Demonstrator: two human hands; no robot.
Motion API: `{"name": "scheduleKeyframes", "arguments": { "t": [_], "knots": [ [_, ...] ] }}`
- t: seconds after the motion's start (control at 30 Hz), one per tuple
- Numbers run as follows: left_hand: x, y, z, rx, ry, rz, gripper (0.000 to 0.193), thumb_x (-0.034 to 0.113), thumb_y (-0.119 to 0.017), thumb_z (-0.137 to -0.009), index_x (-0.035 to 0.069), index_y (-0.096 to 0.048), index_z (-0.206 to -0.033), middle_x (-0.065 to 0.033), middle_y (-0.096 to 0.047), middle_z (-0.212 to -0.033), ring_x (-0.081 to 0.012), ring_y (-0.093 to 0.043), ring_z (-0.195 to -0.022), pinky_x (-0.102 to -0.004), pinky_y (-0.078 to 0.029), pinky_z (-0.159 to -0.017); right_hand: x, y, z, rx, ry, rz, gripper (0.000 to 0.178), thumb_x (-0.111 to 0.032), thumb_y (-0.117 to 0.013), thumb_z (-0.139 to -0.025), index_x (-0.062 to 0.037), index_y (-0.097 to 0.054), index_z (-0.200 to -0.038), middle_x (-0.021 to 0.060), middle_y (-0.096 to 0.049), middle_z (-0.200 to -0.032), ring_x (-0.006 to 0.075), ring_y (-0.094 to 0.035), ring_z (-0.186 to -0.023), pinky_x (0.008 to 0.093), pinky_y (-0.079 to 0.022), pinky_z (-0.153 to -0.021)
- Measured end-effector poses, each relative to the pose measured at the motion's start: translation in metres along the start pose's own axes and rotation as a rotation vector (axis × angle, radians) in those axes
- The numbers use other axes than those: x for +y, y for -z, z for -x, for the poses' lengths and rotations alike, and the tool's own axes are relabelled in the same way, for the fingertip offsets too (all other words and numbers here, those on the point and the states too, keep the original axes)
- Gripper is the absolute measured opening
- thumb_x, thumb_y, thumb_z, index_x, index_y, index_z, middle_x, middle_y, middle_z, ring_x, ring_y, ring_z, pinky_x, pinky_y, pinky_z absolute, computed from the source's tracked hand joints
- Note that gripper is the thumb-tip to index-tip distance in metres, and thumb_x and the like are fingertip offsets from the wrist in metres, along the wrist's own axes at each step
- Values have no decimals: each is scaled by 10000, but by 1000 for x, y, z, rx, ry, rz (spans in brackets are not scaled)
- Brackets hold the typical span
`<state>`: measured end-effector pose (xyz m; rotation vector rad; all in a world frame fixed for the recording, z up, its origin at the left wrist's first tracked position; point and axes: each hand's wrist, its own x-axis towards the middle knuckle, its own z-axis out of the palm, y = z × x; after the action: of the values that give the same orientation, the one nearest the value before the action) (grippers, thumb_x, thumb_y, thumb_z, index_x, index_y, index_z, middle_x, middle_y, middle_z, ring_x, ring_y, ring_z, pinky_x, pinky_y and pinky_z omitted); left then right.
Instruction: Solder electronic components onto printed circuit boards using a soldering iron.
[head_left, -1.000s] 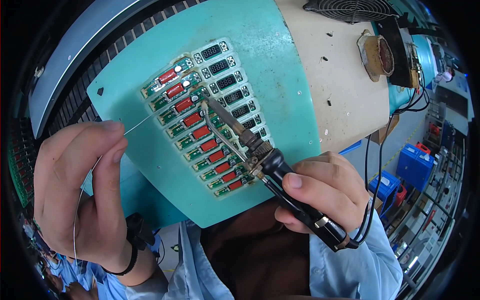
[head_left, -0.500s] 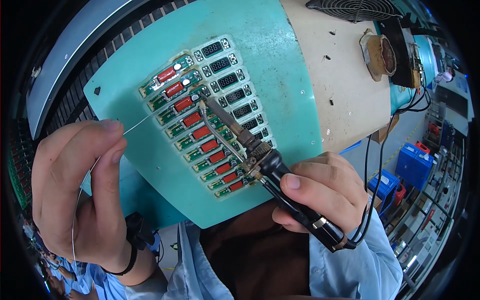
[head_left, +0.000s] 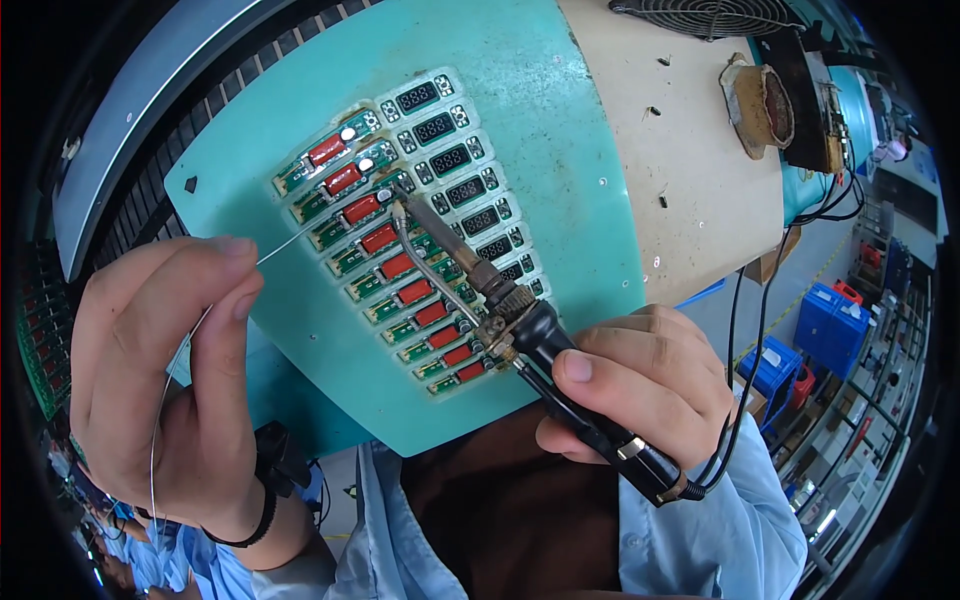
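Observation:
My left hand pinches a thin solder wire between thumb and fingertips. The wire's free end stretches toward the upper boards, and its tail hangs down past my palm. Around the black handle of a soldering iron, my right hand is closed, thumb on top. A bent metal tube runs beside the iron's shaft. The tip is at the right end of the third circuit board from the top; exact contact is hard to see. Several such boards with red components lie beside small display boards in a green fixture plate.
A round tan holder and a black fan grille stand at the far right on a beige tabletop. Black cables trail from the iron. Blue bins sit on the floor at right. More circuit boards show at far left.
My left hand has shifted slightly right, bringing the wire closer to the boards. The iron has moved a little left, its tip still at the third board.

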<state>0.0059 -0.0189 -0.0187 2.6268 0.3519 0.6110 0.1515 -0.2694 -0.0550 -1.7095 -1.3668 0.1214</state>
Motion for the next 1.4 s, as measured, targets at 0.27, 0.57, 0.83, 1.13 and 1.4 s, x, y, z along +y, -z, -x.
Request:
{"name": "scheduleKeyframes", "arguments": {
  "t": [0.27, 0.57, 0.83, 1.13, 1.4],
  "knots": [
    [0, 3, 3, 29, -3, -36, 227, -144, -762, -797, -42, -762, -999, -150, -768, -948, -259, -736, -865, -321, -586, -774, 1, 0, 1, 3, 20, 11, 367, -200, -868, -879, 3, -785, -1174, 119, -757, -911, 171, -652, -642, 276, -463, -542],
    [7, 7, 13, 60, 62, -25, 223, -138, -762, -805, -37, -759, -1005, -150, -765, -949, -267, -735, -868, -322, -580, -778, -4, 4, 3, 112, 54, -24, 323, -187, -857, -889, -4, -783, -1144, 116, -754, -915, 197, -690, -689, 292, -506, -572],
    [7, 4, 10, 22, -17, 5, 227, -135, -770, -804, -37, -758, -1009, -152, -763, -946, -268, -727, -855, -326, -577, -774, -5, 6, 11, 39, 53, 19, 293, -148, -847, -891, 0, -782, -1135, 114, -749, -903, 200, -693, -699, 296, -514, -582],
    [9, 5, 6, -36, -19, -24, 156, -124, -736, -900, -52, -745, -1037, -160, -754, -1016, -243, -731, -944, -304, -580, -824, -1, 3, 14, 47, 61, -2, 275, -128, -841, -887, 4, -785, -1122, 113, -747, -896, 192, -684, -683, 288, -503, -567],
    [11, -2, 6, 18, -16, -9, 233, -133, -777, -794, -41, -761, -1007, -156, -760, -942, -266, -726, -847, -324, -577, -766, 3, -1, 15, 63, 73, -2, 275, -125, -847, -883, 4, -787, -1119, 107, -744, -883, 177, -675, -669, 281, -495, -557]
  ]
}}
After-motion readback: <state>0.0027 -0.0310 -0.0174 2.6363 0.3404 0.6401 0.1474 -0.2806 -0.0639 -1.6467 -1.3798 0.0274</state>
